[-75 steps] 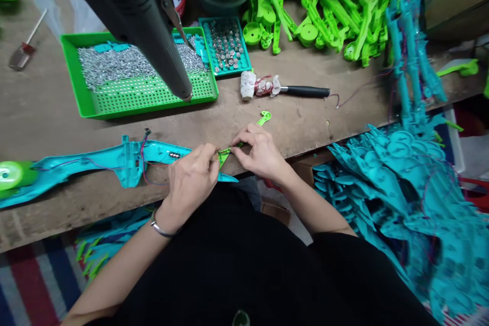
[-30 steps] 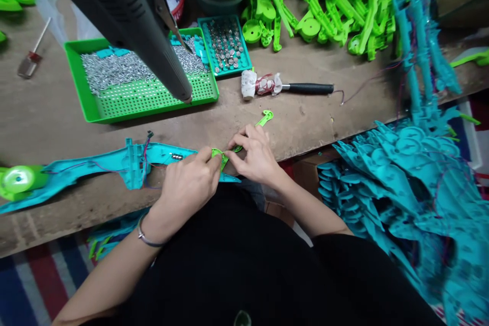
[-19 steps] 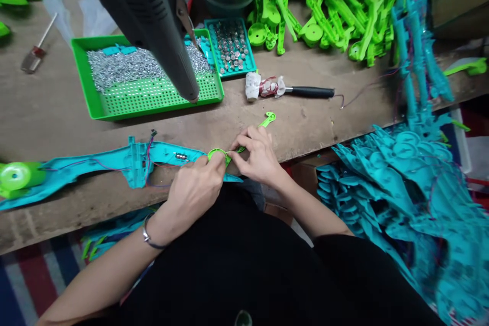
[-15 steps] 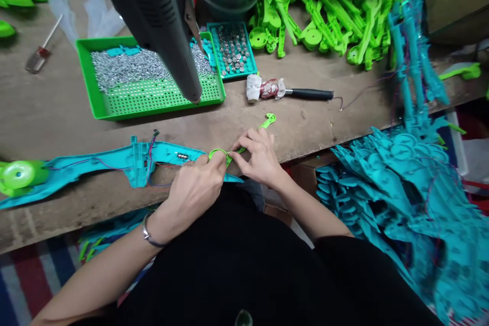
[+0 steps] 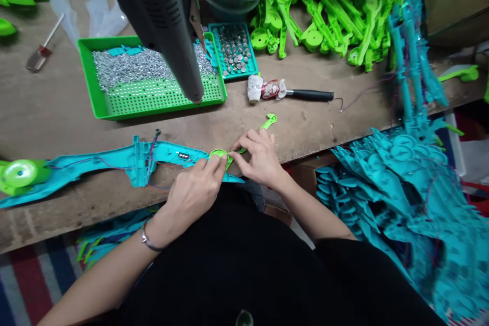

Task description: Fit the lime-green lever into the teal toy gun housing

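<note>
At the table's front edge, my left hand (image 5: 196, 183) pinches the round end of a green plastic part (image 5: 218, 153). My right hand (image 5: 259, 158) is closed on the same part, its thumb and forefinger beside the round end. A hooked green tip (image 5: 269, 120) sticks out beyond my right fingers; they hide whether it belongs to that part. Under and left of my hands lies a long blue plastic shell (image 5: 95, 158) with thin wires, a small metal piece (image 5: 183, 156) and a green round drum (image 5: 22, 175) at its left end.
A grey power screwdriver (image 5: 171, 35) hangs over a green basket (image 5: 153, 108) of screws. Behind are a tray of small metal discs (image 5: 235, 51), a wrapped hammer (image 5: 290, 91), a steel bowl (image 5: 229, 0) and green parts (image 5: 328, 15). Blue shells (image 5: 397, 204) are piled right.
My left fingers have shifted slightly on the round end, which shows more of its face. My right hand is almost still. The view has moved very slightly.
</note>
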{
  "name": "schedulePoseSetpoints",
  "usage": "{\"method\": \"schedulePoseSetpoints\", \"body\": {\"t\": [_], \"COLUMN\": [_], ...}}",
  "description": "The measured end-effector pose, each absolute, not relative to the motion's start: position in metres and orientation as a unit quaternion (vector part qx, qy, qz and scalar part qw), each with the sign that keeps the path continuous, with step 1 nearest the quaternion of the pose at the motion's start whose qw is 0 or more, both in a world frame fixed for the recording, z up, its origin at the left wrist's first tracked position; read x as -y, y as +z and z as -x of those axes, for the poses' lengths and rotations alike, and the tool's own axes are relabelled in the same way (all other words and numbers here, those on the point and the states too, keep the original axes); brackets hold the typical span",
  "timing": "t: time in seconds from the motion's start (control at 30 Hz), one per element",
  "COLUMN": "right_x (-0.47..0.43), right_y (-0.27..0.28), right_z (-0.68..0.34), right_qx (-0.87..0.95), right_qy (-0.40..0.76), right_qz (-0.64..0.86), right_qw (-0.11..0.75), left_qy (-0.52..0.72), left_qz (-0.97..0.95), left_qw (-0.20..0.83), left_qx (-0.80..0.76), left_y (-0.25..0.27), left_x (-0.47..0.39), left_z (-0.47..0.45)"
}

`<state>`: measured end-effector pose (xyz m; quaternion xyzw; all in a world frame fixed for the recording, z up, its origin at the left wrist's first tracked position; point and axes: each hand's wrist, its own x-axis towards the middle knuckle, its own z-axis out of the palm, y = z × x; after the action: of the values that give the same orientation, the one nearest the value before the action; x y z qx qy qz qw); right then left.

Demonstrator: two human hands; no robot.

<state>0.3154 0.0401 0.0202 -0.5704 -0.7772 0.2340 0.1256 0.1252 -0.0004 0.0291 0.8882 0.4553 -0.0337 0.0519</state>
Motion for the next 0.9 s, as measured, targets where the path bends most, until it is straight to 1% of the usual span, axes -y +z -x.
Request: {"method": "schedulePoseSetpoints", "body": {"t": [0.17, 0.33, 0.67, 0.9], "right_x": [-0.0408, -0.0402, -0.0365, -0.0364], "right_y": [0.0206, 0.0195, 0.0167, 0.0154], "right_z": [-0.3153, -0.3154, -0.3164, -0.3168], "right_qx": [0.773, 0.777, 0.801, 0.814], "right_qy": [0.244, 0.235, 0.192, 0.174], "right_qz": [0.574, 0.571, 0.559, 0.547], "right_qw": [0.119, 0.119, 0.1, 0.091], "left_qy": [-0.03, -0.031, -0.06, -0.027], "left_qz": [-0.885, -0.892, -0.88, -0.87], "left_qw": [0.085, 0.065, 0.073, 0.101], "left_qx": [-0.456, -0.446, -0.465, -0.481], "left_y": [0.0286, 0.0303, 0.0314, 0.0258], "left_x": [-0.0012, -0.0015, -0.0009, 0.0048], "left_z": [-0.1239, -0.1251, -0.1282, -0.1255]}}
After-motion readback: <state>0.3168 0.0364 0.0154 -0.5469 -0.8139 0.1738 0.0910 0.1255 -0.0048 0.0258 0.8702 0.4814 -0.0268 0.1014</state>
